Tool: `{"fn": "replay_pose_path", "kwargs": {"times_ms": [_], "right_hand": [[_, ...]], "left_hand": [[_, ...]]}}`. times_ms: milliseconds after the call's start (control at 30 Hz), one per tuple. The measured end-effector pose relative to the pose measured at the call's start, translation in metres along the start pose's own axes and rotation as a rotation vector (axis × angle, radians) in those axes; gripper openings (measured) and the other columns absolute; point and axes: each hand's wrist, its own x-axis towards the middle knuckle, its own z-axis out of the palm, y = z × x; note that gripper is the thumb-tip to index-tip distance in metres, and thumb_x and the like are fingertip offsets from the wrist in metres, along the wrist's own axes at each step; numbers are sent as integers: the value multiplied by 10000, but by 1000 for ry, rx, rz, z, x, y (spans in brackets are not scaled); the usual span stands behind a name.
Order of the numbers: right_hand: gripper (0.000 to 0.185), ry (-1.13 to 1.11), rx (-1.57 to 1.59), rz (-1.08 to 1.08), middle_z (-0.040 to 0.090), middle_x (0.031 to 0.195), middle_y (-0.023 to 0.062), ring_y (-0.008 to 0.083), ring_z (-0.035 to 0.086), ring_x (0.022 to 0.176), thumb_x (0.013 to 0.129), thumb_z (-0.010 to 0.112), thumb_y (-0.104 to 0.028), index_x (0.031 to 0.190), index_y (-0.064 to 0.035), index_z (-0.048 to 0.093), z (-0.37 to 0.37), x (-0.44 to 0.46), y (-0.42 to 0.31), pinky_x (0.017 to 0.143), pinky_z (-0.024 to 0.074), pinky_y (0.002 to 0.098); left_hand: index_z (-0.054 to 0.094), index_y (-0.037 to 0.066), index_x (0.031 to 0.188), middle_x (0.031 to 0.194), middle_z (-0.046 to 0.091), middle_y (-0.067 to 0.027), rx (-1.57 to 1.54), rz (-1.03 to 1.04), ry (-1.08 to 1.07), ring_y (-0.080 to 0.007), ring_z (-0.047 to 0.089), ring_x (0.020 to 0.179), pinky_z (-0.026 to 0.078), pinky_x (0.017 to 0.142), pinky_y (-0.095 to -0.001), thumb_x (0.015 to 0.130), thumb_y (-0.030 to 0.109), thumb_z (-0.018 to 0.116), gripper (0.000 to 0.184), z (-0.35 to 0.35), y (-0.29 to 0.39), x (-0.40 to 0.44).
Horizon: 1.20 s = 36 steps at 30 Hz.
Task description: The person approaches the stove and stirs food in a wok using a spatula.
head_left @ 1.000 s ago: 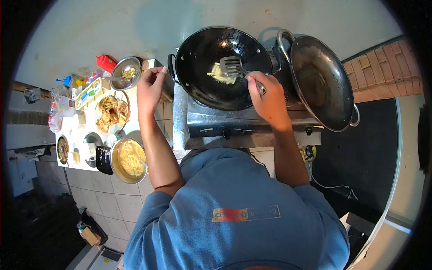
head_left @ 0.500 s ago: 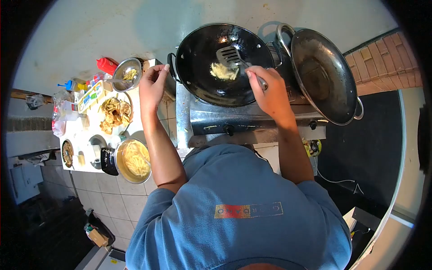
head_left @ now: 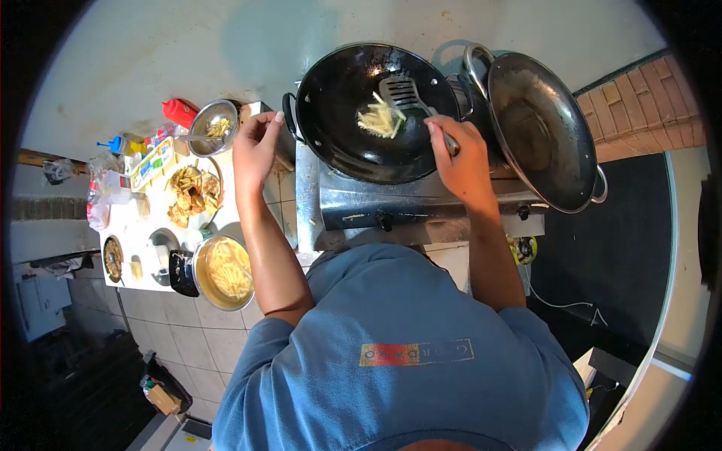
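Note:
A black wok [head_left: 338,146] sits on the steel gas stove [head_left: 421,197]. Pale cut strips of food [head_left: 380,120] lie bunched in oil at its middle. My right hand [head_left: 462,156] is closed around the handle of a slotted metal spatula [head_left: 401,90], whose head is over the wok just beyond the strips, to their upper right. My left hand [head_left: 257,146] is beside the wok's left loop handle [head_left: 289,116], thumb and fingers bent towards each other; whether they grip a cloth, the handle or nothing cannot be made out.
A second large pan [head_left: 538,143] leans at the right of the stove. On the left stand a pot of pale strips [head_left: 228,272], a plate of fried pieces [head_left: 194,192], a metal bowl with a utensil [head_left: 214,126], a red bottle [head_left: 179,113] and a yellow-and-white tub [head_left: 154,164].
The spatula and my right hand have shifted slightly right, away from the strips. The strips have spread and moved a little right. My left hand has stayed by the wok's handle.

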Motion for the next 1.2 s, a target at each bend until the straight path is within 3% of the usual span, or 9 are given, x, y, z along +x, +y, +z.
{"fn": "replay_pose_path", "kwargs": {"times_ms": [67, 133, 267, 1200], "right_hand": [[104, 7, -42, 24, 635, 763, 105, 249, 535, 640, 837, 595, -68, 920, -43, 653, -3, 1, 0, 608, 430, 327], [93, 16, -9, 59, 656, 805, 121, 308, 576, 684, 834, 594, -102, 878, -43, 651, -5, 2, -1, 664, 442, 357], [102, -8, -33, 98, 658, 811, 120, 304, 574, 683, 838, 593, -108, 894, -47, 653, -3, 0, 1, 663, 442, 360], [99, 0, 64, -45, 664, 827, 107, 301, 584, 690, 827, 605, -99, 909, -57, 641, 17, 21, -14, 675, 437, 368]], "left_hand": [[635, -29, 963, 797, 619, -2, -7, 8, 0, -62, 536, 726, 427, 678, -198, 874, 201, 635, 247, 0, -1, 1], [635, -30, 966, 806, 624, -8, -3, -15, -6, -62, 541, 735, 430, 686, -200, 875, 196, 633, 244, -1, -3, 3], [635, -29, 966, 817, 631, -15, -7, 14, 0, -66, 548, 747, 434, 697, -203, 874, 196, 633, 243, 0, -2, 2], [632, -23, 950, 792, 611, 0, -64, 17, 0, -53, 527, 714, 420, 668, -195, 871, 182, 634, 220, -1, -1, 2]]}}
